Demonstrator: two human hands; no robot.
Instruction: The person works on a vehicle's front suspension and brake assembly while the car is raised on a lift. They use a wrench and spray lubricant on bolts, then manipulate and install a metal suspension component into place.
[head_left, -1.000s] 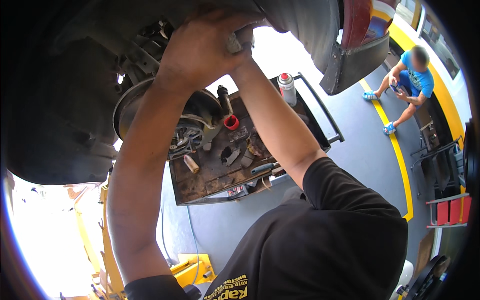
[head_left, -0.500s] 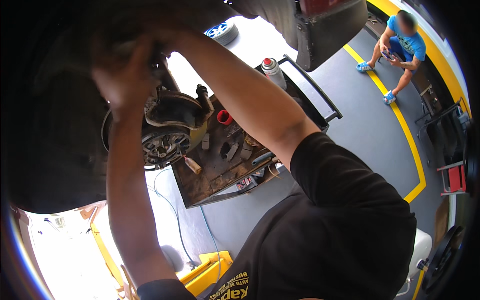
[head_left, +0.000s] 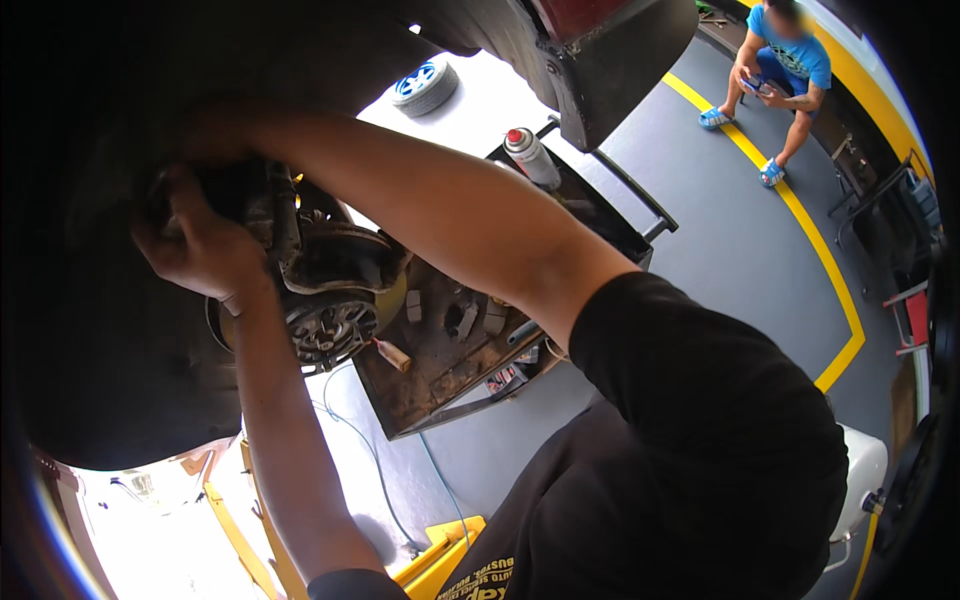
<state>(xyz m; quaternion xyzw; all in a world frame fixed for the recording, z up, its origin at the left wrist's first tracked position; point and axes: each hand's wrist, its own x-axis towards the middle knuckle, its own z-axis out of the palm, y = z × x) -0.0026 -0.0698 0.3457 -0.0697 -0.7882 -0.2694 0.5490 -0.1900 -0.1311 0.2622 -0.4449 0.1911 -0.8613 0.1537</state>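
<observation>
Both my arms reach up into the dark wheel well (head_left: 110,340) of a raised car. My left hand (head_left: 205,245) is at the upper left, its fingers curled round something dark that shadow hides. Just above it is my right hand (head_left: 215,130), deep in the shade, with its fingers not visible. To the right of my left wrist are the greasy suspension parts (head_left: 285,215). Below them sits the wheel hub (head_left: 335,328), its round face showing holes and studs.
A dirty black tool cart (head_left: 410,395) stands beside the hub, bearing a spray can (head_left: 532,158) with a red cap and a small wooden-handled tool (head_left: 392,355). A wheel (head_left: 425,88) lies beyond. A person (head_left: 785,70) sits at the upper right, holding a phone. Blue hoses (head_left: 375,470) cross the floor.
Both my hands have moved left and deeper into the wheel well. My right hand has gone further into shadow. The whole view has shifted slightly.
</observation>
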